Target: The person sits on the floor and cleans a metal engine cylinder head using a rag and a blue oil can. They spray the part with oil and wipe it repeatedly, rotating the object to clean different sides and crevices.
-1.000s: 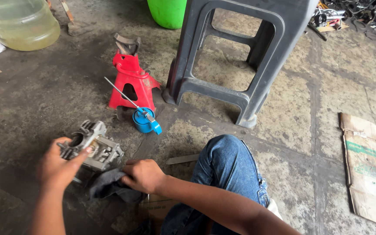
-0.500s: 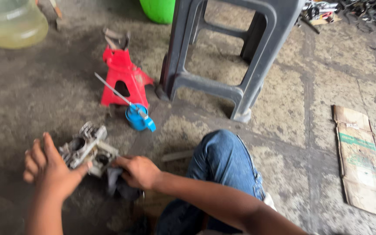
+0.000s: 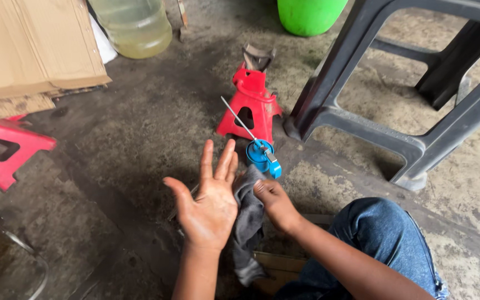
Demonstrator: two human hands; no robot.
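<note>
A dark grey rag (image 3: 249,222), pinched in the right hand (image 3: 273,203), hangs against the open, splayed left hand (image 3: 209,205) above a stained concrete floor (image 3: 118,144), red jack stand (image 3: 251,105) and grey stool (image 3: 395,83) beyond.

My left hand (image 3: 211,203) sits at the centre of the frame, my right hand (image 3: 273,203) just right of it, the rag (image 3: 248,222) between them. Above the rag lies the oil can (image 3: 261,155), with a jack stand (image 3: 251,105) behind it. The stool (image 3: 395,94) fills the upper right; cardboard (image 3: 29,50) and a jug (image 3: 134,25) lie upper left; my knee (image 3: 379,239) is lower right.
</note>
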